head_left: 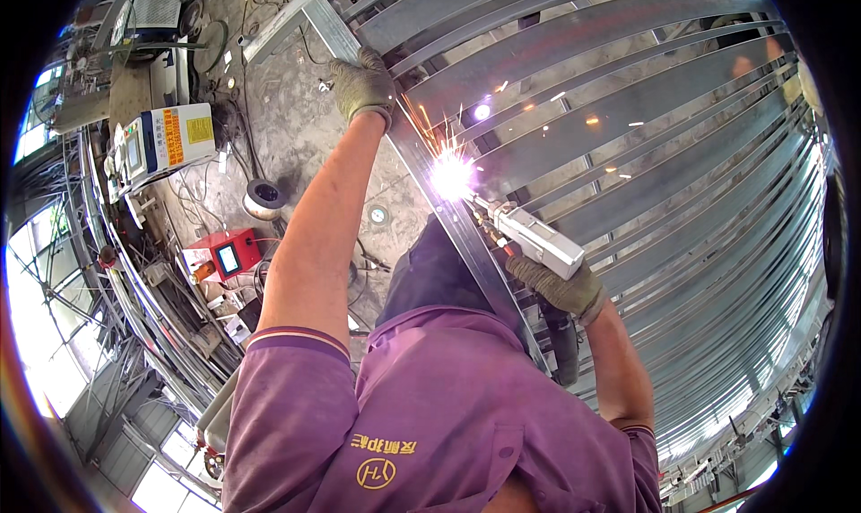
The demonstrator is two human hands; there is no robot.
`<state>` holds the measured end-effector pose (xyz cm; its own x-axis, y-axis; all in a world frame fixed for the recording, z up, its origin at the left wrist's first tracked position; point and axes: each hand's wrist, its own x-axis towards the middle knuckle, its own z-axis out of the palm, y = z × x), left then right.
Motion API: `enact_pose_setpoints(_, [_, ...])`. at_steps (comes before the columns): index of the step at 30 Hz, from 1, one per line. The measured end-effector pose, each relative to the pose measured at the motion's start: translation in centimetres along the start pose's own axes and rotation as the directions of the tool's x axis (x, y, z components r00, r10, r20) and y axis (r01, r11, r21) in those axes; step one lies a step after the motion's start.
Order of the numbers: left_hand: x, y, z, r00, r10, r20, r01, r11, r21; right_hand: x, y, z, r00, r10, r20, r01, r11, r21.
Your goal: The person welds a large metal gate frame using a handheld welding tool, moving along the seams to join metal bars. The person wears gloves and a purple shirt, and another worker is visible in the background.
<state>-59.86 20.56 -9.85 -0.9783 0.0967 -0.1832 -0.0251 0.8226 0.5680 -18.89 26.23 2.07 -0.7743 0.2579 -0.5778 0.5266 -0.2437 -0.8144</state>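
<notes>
My right hand [563,289], in a grey-green work glove, is closed around a white and grey handheld welding gun [538,239]. The gun's nozzle points up and left at a long metal side rail [414,161]. A bright white-violet glare [452,174] burns where the tip meets the rail, throwing orange sparks up and hiding the joint. Farther up the same rail, my left hand [363,84], gloved alike, grips its edge. Many flat grey metal slats [574,109] run rightward from this rail, side by side.
On the concrete floor to the left lie a wire spool [263,197], a red box with a screen [220,256] and loose cables. A white machine with a display [166,141] stands beyond them. Long metal bars [134,307] are piled at the far left.
</notes>
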Motion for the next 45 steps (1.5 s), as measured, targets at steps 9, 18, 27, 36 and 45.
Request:
enact_pose_setpoints(9, [0.4, -0.4, 0.2, 0.999, 0.024, -0.025, -0.024, 1.000, 0.002, -0.1, -0.2, -0.1, 1.000, -0.007, 0.000, 0.007, 0.999, -0.038])
enact_pose_setpoints(18, [0.6, -0.3, 0.1, 1.000, 0.017, -0.003, -0.017, 1.000, -0.018, -0.3, -1.0, 0.0, 0.996, 0.085, -0.006, -0.084, 0.994, 0.069])
enact_pose_setpoints(27, [1.6, -1.4, 1.1, 0.999, 0.026, -0.020, -0.027, 0.999, -0.044, -0.4, -1.2, -0.2, 0.988, 0.153, -0.005, -0.153, 0.988, -0.010])
enact_pose_setpoints(36, [1.4, -1.0, 0.7, 1.000, 0.020, -0.010, -0.021, 0.999, -0.037, -0.6, -1.5, -0.1, 0.981, 0.192, -0.008, -0.192, 0.980, 0.058])
enact_pose_setpoints(45, [0.8, 0.2, -0.1, 0.999, 0.026, -0.021, -0.026, 1.000, 0.003, -0.6, -0.2, 0.0, 0.989, 0.149, -0.010, -0.147, 0.985, 0.091])
